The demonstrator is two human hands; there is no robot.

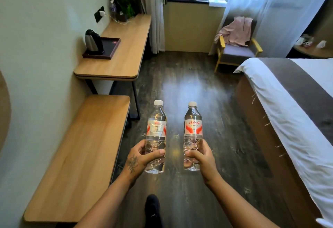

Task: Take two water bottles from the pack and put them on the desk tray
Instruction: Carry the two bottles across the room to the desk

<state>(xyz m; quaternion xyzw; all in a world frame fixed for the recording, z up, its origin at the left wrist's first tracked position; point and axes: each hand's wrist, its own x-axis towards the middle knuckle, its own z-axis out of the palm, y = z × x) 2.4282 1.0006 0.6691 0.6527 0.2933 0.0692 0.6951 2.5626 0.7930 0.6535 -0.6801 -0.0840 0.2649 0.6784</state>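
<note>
I hold two clear water bottles upright over the dark wood floor, each with a white cap and a red-and-white label. My left hand (142, 157) grips the lower half of the left bottle (156, 128). My right hand (201, 157) grips the lower half of the right bottle (193, 128). The dark desk tray (112, 47) lies on the wooden desk (124, 56) ahead on the left, well beyond both hands. A black and steel kettle (93, 42) stands on the tray's near left part. No bottle pack is in view.
A low wooden bench (81, 155) runs along the left wall below the desk. A bed (292, 112) fills the right side. An armchair (237, 47) with pink cloth stands by the window. A plant (124, 4) and another bottle (112, 8) sit at the desk's far end.
</note>
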